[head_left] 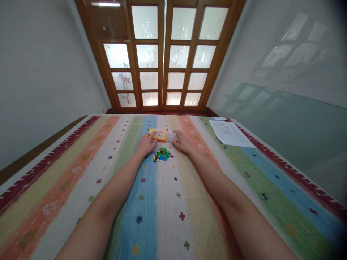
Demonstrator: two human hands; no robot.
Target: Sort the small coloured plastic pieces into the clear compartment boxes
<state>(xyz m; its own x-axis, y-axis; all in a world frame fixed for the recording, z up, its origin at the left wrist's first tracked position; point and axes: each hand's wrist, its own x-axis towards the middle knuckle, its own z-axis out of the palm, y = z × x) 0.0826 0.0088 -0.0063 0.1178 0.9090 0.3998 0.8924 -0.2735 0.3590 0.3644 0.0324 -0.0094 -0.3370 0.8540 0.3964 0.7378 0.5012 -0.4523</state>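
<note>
A yellow-edged packet [159,135] lies on the striped tablecloth, beyond a small pile of green, blue and dark red pieces [162,155]. At the packet's left end rests my left hand [148,143], its fingers on the packet's edge and its thumb apart from them. A whitish, see-through sheet or booklet [170,136] adjoins the packet on the right. My right hand [182,141] touches the right edge of this whitish item, fingers apart from the thumb. Neither hand touches the pile.
Printed white paper sheets [230,133] lie toward the back right of the table. The striped cloth [108,159] covers the tabletop. Beyond the far edge stand wooden doors with glass panes [162,68]. A glass panel [284,119] leans along the right wall.
</note>
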